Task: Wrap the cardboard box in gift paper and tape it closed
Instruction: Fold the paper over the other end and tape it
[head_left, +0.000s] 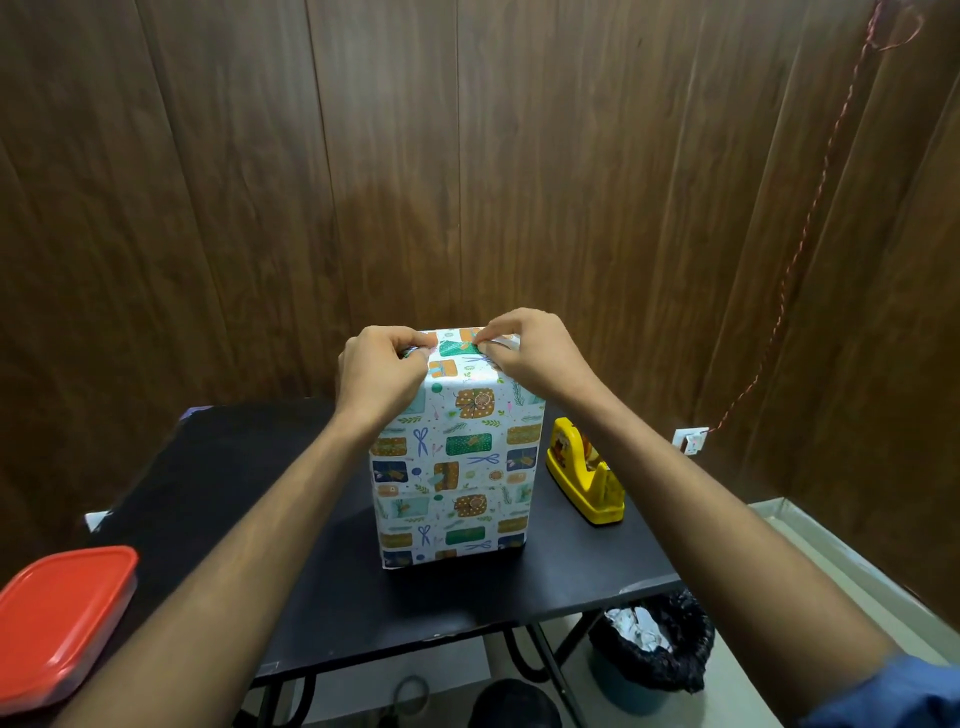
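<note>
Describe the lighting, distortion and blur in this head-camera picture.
Head view: wide-angle bending curves the wall panels and stretches the forearms; dim, even light, with a soft shadow on the black table beside the wrapped box; slight softness on the left hand and right hand; faint sheen on the yellow tape dispenser.

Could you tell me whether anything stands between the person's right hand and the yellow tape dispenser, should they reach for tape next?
Nothing visible does. The right hand pinches paper at the top of the upright, gift-wrapped cardboard box; the yellow plastic tape dispenser sits on the black table just right of the box, below that hand, with open space between.
</note>
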